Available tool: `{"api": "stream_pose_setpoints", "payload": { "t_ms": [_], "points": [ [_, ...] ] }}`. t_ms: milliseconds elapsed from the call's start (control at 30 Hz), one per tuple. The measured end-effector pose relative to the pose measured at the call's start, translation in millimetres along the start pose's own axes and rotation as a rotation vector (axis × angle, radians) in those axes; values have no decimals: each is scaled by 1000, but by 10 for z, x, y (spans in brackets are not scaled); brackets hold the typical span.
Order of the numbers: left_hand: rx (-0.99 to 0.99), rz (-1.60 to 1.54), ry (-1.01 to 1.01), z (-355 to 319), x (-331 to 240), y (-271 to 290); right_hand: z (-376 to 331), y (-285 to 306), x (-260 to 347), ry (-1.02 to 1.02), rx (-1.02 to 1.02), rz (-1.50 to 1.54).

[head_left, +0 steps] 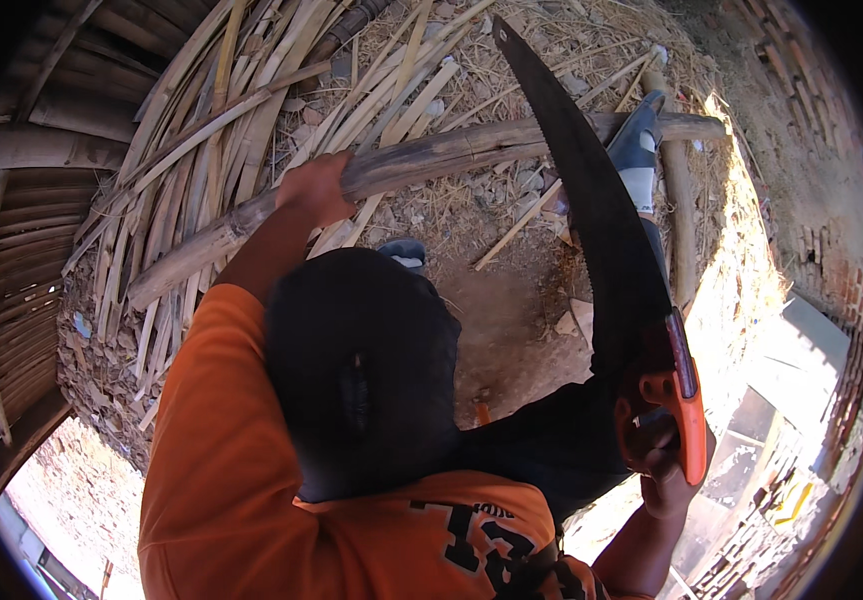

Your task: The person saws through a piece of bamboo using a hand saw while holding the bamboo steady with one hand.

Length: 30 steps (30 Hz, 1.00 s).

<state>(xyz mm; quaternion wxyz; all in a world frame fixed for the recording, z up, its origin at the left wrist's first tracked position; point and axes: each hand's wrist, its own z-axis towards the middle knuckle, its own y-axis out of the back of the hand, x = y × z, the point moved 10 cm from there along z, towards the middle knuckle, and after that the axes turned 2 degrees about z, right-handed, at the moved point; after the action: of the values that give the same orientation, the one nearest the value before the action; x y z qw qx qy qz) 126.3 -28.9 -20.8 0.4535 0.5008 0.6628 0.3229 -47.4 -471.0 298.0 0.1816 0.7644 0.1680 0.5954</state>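
Observation:
My left hand (317,188) is closed around a long, weathered wooden pole (451,158), which slants across the ground from lower left to upper right. In my right hand (667,472), at the lower right, is the red-orange handle of a large curved handsaw (606,220). Its dark toothed blade points up and away, passing in front of the pole in this view. Whether the teeth touch the wood I cannot tell. My right foot in a grey-blue sandal (636,140) is at the pole's right part. My bent knee in black cloth (361,370) hides some ground between my arms.
Split bamboo strips (221,130) lie heaped at the upper left, with straw and rubble around them. A second log (679,210) lies under the pole's right end. A slatted wooden structure (26,260) stands left, a brick wall (811,150) right. Pale flat sheets (801,350) lie at the right.

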Motion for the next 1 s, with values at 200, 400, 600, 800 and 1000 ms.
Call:
{"api": "stream_pose_setpoints", "payload": {
  "t_ms": [200, 400, 600, 800, 1000],
  "points": [
    [32, -29, 0, -27, 26, 55, 769, -984, -452, -42, 181, 44],
    [53, -53, -3, 28, 45, 47, 1187, -1405, -740, 7, 260, 42],
    [39, -53, -8, 37, 69, 26, 1259, -1446, -813, -46, 293, 46],
    [77, -86, -3, 58, 59, 76, 761, -1139, -688, -41, 260, 37],
    [110, -65, 4, 137, 66, 14, 837, -1044, -673, -136, 274, 192]
  ]
}}
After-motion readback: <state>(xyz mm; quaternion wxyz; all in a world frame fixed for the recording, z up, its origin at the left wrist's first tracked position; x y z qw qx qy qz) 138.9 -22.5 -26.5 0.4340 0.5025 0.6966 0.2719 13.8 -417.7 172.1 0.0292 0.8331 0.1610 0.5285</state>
